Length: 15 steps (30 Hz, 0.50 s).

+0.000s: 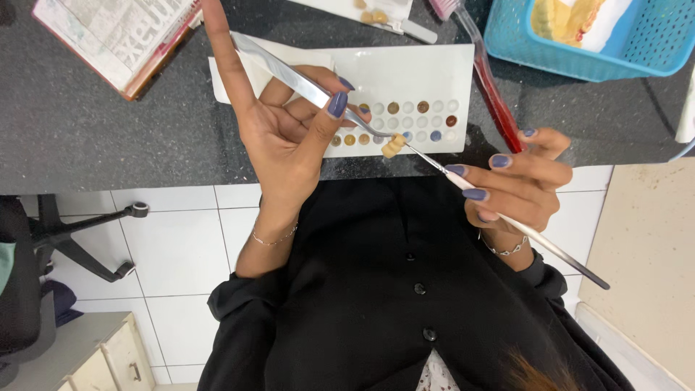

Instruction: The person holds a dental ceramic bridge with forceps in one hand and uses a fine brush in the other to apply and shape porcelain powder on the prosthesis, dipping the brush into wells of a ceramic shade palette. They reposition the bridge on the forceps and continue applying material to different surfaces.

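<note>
The left hand point(289, 137) pinches tweezers point(304, 83) gripping a small tooth piece point(393, 145) just before the white palette point(405, 94). The right hand point(517, 185) pinches a thin brush point(507, 217); light, steady strokes seem best.

I see a black buttoned shirt point(405, 289), sleeves pushed up, thin chain bracelets on both wrists, and purple-grey polish on all nails.
</note>
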{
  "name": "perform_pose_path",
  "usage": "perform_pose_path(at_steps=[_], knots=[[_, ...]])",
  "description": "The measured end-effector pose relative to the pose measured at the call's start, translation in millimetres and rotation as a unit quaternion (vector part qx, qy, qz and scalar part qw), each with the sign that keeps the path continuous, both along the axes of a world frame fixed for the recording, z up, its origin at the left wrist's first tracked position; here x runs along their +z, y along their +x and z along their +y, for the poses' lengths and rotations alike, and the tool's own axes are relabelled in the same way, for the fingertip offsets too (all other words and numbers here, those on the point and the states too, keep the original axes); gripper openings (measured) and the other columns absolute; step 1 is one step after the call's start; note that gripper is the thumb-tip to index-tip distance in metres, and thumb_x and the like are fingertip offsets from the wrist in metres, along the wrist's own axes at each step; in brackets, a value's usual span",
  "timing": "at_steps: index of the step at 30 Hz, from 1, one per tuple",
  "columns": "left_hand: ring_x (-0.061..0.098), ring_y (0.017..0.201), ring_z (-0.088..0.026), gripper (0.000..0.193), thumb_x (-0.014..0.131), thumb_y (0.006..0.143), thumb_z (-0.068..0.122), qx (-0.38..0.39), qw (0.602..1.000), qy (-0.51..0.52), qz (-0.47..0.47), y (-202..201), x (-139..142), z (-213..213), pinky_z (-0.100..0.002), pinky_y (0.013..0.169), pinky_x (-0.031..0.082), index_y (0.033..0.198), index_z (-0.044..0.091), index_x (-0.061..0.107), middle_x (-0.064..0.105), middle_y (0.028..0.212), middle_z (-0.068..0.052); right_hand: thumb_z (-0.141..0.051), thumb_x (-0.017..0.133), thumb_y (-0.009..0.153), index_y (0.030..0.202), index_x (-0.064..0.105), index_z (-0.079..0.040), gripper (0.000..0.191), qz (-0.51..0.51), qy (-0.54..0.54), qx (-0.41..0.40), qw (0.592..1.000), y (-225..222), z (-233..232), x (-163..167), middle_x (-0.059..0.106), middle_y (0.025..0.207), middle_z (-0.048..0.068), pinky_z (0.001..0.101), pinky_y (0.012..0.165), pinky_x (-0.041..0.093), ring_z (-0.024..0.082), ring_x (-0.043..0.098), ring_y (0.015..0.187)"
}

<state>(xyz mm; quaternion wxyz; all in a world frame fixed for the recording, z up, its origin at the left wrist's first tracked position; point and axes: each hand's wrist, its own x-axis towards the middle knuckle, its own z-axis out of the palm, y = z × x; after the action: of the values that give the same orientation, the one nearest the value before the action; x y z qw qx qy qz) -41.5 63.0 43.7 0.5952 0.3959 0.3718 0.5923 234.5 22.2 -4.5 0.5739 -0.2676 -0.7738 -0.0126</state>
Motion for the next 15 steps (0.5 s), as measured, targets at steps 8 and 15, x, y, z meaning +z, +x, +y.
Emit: perform_pose_path(at_steps=[8,15], knots=[[0.079,0.097,-0.022,0.113,0.066,0.095,-0.011,0.008,1.000,-0.008,0.009,-1.2,-3.0,-1.9,-0.037,0.082,0.074,0.149,0.019,-0.029,0.073,0.110,-0.018,-0.042,0.053,0.104,0.083,0.069,-0.015,0.038,-0.019,-0.034,-0.020,0.999,-2.3,-3.5,3.4,0.075,0.075,-0.005,0.0429,0.098,0.041,0.013,0.051,0.097],[0.078,0.099,-0.022,0.114,0.068,0.093,-0.012,0.021,1.000,-0.009,0.014,-0.6,-1.1,1.2,-0.034,0.082,0.075,0.150,0.017,-0.027,0.073,0.109,-0.019,-0.039,0.053,0.107,0.086,0.066,-0.016,0.033,0.002,-0.008,-0.013,1.000,-4.8,1.2,2.9,0.075,0.075,-0.005,0.0425,0.098,0.042,0.014,0.055,0.093]])
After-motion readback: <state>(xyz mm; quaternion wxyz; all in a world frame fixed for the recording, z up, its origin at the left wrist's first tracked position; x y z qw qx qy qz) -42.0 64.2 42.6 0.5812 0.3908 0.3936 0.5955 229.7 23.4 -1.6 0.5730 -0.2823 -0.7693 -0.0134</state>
